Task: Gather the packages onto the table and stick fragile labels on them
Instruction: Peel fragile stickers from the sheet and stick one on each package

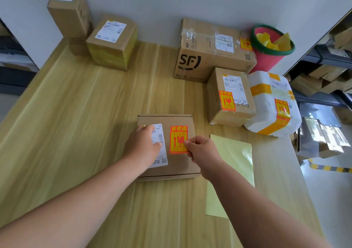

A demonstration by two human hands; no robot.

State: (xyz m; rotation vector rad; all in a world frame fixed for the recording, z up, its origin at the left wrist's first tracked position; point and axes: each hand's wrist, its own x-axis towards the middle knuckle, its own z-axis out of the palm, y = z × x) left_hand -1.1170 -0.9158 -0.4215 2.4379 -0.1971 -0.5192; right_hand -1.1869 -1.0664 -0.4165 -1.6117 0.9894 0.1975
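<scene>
Right of flat box (179, 166): backing sheet (236, 152), labelled carton (214, 103)

The left hand (142, 145) covers much of the white shipping label (161, 143) on the flat brown cardboard box (181, 168); the label's small print cannot be read. The fingers (188, 145) of the right hand (202, 151) hide the lower right corner of the orange fragile label (178, 139). The right forearm crosses the pale yellow backing sheet (235, 152). The picture cuts off the near edge of the bench (76, 114).
</scene>
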